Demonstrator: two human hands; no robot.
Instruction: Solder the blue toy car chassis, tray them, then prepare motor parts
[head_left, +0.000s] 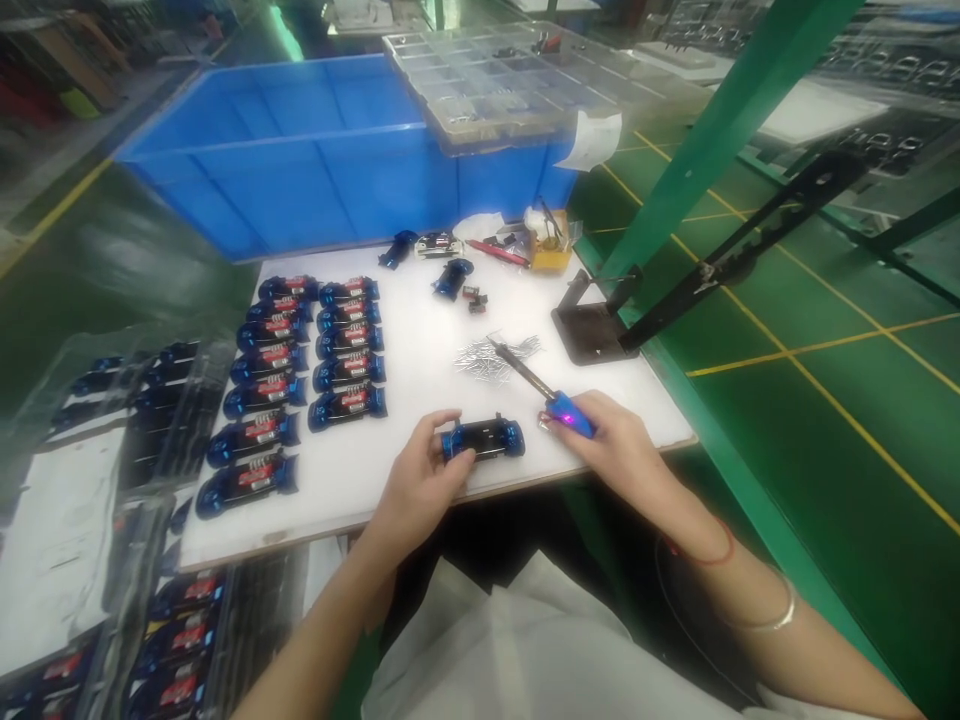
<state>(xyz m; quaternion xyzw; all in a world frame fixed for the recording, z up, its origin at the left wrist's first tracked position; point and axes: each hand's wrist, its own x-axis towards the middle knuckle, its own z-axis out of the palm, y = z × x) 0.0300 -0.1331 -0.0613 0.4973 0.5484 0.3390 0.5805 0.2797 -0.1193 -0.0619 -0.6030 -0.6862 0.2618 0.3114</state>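
Observation:
A small blue-and-black toy car body lies near the front edge of the white table. My left hand grips its left end, with the thumb in front and the fingers behind. In my right hand is a blue-handled soldering iron, with a purple light glowing on the handle. Its thin tip points up and left, over a loose pile of short silver wire-like pieces. To the left, similar blue car bodies with red and silver parts stand in two columns.
A blue bin with a clear compartment tray on it stands behind the table. A black stand with a long arm rises at right beside a green post. Plastic trays of car bodies sit lower left.

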